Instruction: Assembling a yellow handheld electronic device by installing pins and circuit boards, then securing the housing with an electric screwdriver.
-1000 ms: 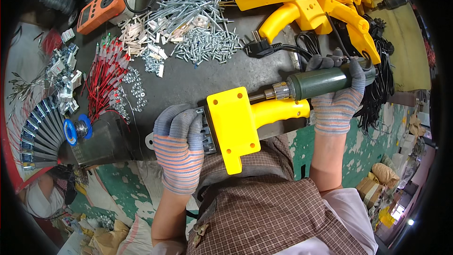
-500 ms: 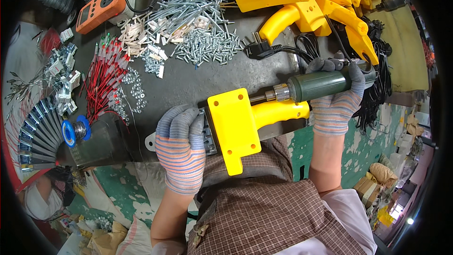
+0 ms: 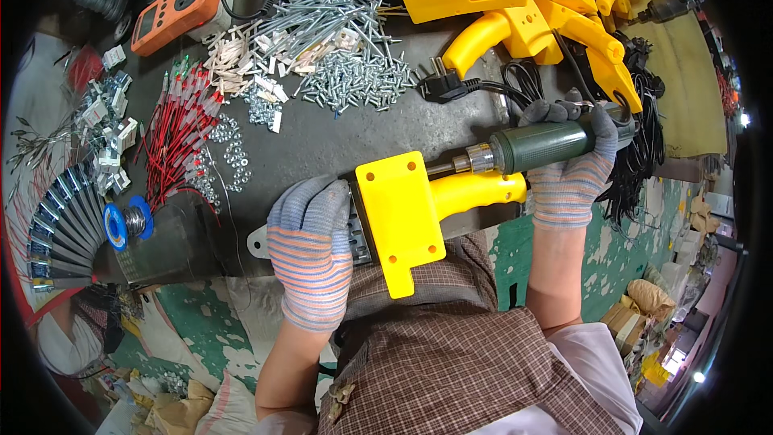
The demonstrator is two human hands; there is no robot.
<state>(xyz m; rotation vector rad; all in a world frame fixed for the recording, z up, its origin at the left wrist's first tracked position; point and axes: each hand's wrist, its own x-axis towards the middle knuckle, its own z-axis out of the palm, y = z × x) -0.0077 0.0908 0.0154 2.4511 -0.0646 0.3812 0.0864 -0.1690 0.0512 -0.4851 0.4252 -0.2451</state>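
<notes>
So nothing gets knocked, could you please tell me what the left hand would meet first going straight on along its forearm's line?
Across the bench, the left hand would probably meet the short screws first, though its height is unclear.

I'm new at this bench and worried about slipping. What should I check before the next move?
1. Right hand in striped knit glove around the dark green cylindrical power tool: ok.
2. Thin steel shaft meeting a screw: cannot tell; its tip is hidden by the flat yellow plastic housing.
3. Left hand in matching glove gripping firmly: cannot tell; fingertips aren't clearly visible.
4. Black two-pin plug clear of the shaft: ok.
5. Short silver metal screws clear of both hands: ok.
</notes>
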